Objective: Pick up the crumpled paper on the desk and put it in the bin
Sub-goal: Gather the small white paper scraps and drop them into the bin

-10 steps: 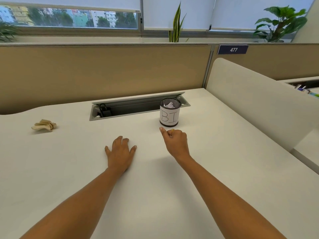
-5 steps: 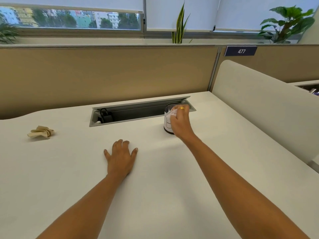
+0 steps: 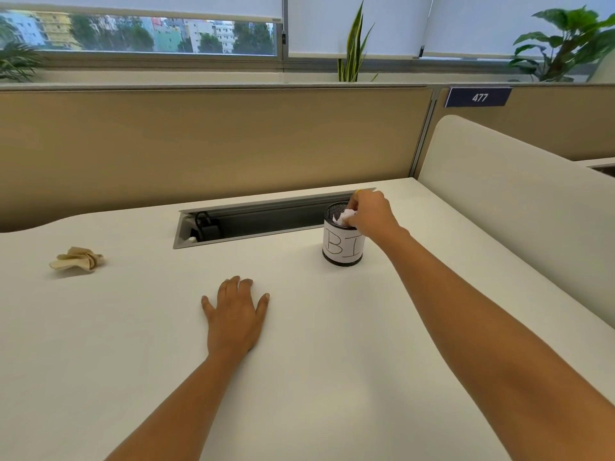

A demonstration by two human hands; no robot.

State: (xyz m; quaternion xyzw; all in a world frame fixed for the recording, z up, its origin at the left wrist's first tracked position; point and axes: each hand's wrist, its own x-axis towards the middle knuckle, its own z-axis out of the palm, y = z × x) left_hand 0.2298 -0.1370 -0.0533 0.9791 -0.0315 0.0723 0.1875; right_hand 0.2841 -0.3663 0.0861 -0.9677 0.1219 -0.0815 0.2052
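A: The right grip (image 3: 372, 211), how is it held?
B: It is curled downward over the mouth of the bin (image 3: 342, 249), and the crumpled paper (image 3: 347, 217) is pinched under its fingertips. A yellow ring is worn on one finger.
A: Where exactly is the crumpled paper placed?
B: It is seen, white, at the bin's rim, partly inside the black mesh opening. How deep it reaches cannot be told.
A: And the left grip (image 3: 236, 314)?
B: It is laid flat on the table (image 3: 332, 377), palm down, with the fingers straight and slightly spread. Nothing is held by it. It is placed well apart from the bin, nearer the person.
A: How is the bin marked?
B: A white label is wrapped round it, and the letters "BI" can be read. The bin is stood upright just in front of the cable tray (image 3: 266, 216) sunk into the table.
A: Is anything else found on the table?
B: A tan wad (image 3: 78, 259) is seen far to the left, well apart from both grips.
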